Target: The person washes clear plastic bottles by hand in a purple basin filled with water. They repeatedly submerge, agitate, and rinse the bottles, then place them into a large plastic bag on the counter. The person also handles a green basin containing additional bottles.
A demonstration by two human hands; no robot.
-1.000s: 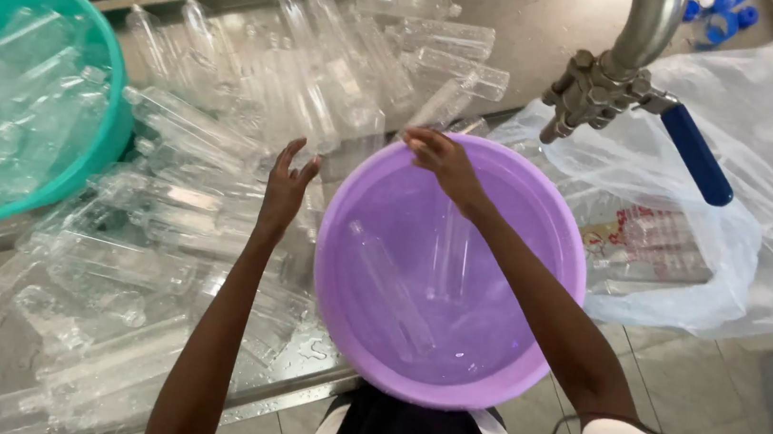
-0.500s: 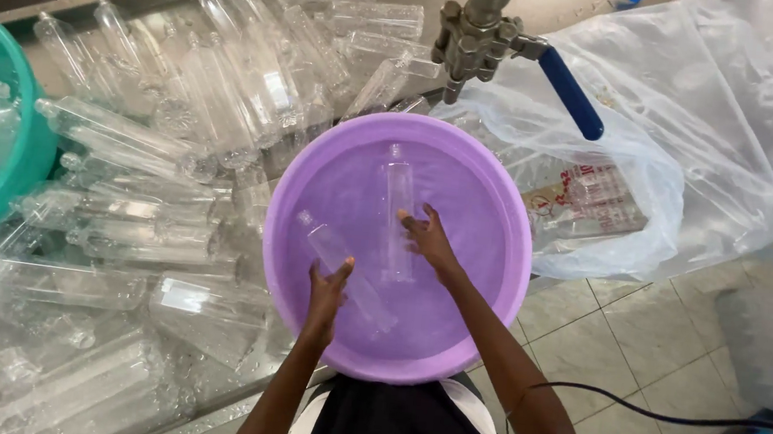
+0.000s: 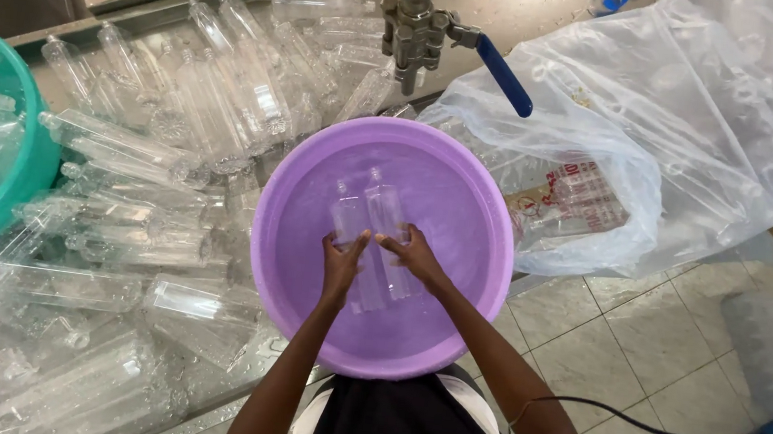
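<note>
A purple round basin (image 3: pixel 311 161) holds water and two clear plastic bottles lying side by side. My left hand (image 3: pixel 340 268) rests on the left bottle (image 3: pixel 348 218), fingers curled over it. My right hand (image 3: pixel 413 253) presses on the right bottle (image 3: pixel 385 209). Both hands are inside the basin, close together near its middle. Whether the fingers fully wrap the bottles is unclear.
Many clear empty bottles (image 3: pixel 166 127) lie heaped on the steel counter to the left. A teal basin (image 3: pixel 10 197) with bottles sits at far left. A metal tap with a blue handle (image 3: pixel 505 76) hangs over the purple basin. A large clear plastic bag (image 3: pixel 701 135) lies at right. A black cable (image 3: pixel 670 431) crosses the tiled floor.
Both hands moved from the basin's rim and the bottle heap into the basin. They have come together on the two bottles in the water. The view shifted left.
</note>
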